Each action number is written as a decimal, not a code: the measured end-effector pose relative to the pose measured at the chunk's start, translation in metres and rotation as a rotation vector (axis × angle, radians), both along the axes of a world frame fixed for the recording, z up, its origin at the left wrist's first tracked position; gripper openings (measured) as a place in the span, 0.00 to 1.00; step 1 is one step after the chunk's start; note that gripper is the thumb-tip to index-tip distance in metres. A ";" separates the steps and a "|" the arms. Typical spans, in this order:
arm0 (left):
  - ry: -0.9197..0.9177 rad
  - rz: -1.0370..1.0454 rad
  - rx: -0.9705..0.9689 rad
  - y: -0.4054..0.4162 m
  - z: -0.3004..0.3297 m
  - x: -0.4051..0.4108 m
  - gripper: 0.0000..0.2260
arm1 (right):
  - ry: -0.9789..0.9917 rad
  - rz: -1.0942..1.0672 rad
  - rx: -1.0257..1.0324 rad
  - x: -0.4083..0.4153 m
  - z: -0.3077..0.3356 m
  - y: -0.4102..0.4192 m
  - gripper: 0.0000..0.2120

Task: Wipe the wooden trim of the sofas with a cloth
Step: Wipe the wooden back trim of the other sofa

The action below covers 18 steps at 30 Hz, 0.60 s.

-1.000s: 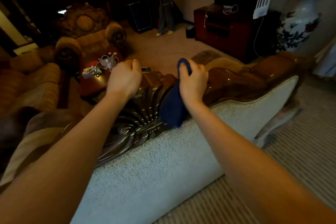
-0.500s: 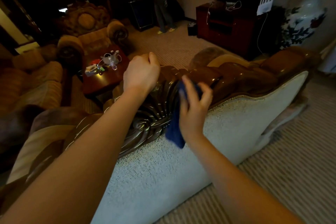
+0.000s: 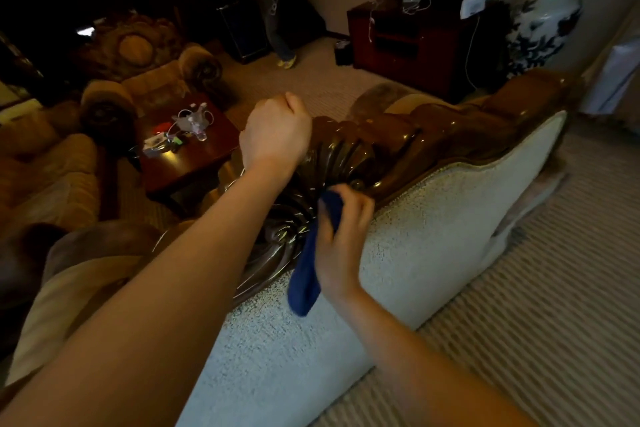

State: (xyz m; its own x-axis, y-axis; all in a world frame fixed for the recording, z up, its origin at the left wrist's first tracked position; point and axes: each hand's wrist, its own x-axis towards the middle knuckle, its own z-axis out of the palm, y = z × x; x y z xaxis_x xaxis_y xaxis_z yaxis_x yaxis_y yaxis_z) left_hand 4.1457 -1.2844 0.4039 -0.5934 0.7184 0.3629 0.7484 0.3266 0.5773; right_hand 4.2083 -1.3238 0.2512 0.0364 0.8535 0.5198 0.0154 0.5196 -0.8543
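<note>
Head view: right hand (image 3: 341, 239) fingers curl around a blue cloth (image 3: 308, 274), pressing it against the carved wooden trim (image 3: 349, 156); the cloth's tail hangs below that trim. Left hand (image 3: 275, 135), fisted and holding nothing, hovers above the trim.

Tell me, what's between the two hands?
In the head view, the sofa's carved wooden trim lies between the left hand and the right hand, which holds the blue cloth.

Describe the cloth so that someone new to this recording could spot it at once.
Find the pale sofa back with carved dark wooden trim along its top. At the shell carving, the right hand holds a cloth hanging over the upholstery. It is the only deep blue thing there.
</note>
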 end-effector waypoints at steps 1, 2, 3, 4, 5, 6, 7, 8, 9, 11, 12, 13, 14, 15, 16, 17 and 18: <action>-0.001 -0.002 0.001 0.000 0.000 0.000 0.18 | 0.038 -0.045 -0.010 0.005 0.011 0.013 0.12; -0.002 -0.003 0.002 0.000 0.000 0.000 0.18 | 0.083 -0.111 -0.032 0.010 0.024 0.031 0.12; -0.001 -0.005 0.001 0.001 0.000 0.001 0.18 | 0.139 -0.166 -0.085 0.016 0.038 0.051 0.13; -0.001 -0.007 -0.001 0.001 0.000 0.001 0.18 | 0.194 -0.205 -0.158 0.020 0.052 0.069 0.14; -0.001 -0.007 -0.005 0.002 0.000 0.000 0.18 | 0.239 -0.232 -0.216 0.023 0.063 0.083 0.14; 0.001 -0.004 -0.010 0.003 0.000 0.000 0.17 | 0.256 -0.252 -0.240 0.022 0.068 0.089 0.15; 0.005 0.003 -0.013 0.003 0.001 0.000 0.17 | 0.249 -0.265 -0.239 0.019 0.068 0.087 0.15; 0.010 0.010 -0.014 0.004 0.001 0.000 0.17 | 0.232 -0.275 -0.217 0.015 0.063 0.077 0.15; 0.016 0.013 -0.013 0.004 0.001 0.000 0.17 | 0.219 -0.276 -0.173 0.009 0.054 0.062 0.14; 0.027 0.007 -0.012 0.003 0.000 0.001 0.18 | 0.178 -0.216 -0.098 -0.004 0.029 0.027 0.14; 0.033 0.000 -0.010 0.003 0.000 0.001 0.18 | 0.151 -0.177 -0.079 -0.009 0.015 0.014 0.13; 0.037 -0.007 -0.008 0.003 -0.001 0.000 0.18 | 0.127 -0.161 -0.078 -0.013 0.007 0.006 0.12; 0.039 -0.011 -0.007 0.002 -0.002 0.000 0.18 | 0.107 -0.157 -0.081 -0.014 0.003 0.004 0.12; 0.042 -0.014 -0.005 0.002 -0.003 -0.001 0.18 | 0.092 -0.159 -0.074 -0.013 0.002 0.010 0.13; 0.049 -0.014 -0.005 0.002 -0.003 -0.001 0.19 | 0.090 -0.175 -0.067 -0.009 0.005 0.017 0.14; 0.066 -0.009 -0.006 0.002 -0.003 -0.001 0.19 | 0.110 -0.207 -0.076 -0.002 0.011 0.029 0.14; 0.092 0.002 -0.012 0.002 -0.003 0.000 0.19 | 0.154 -0.250 -0.126 0.006 0.018 0.045 0.14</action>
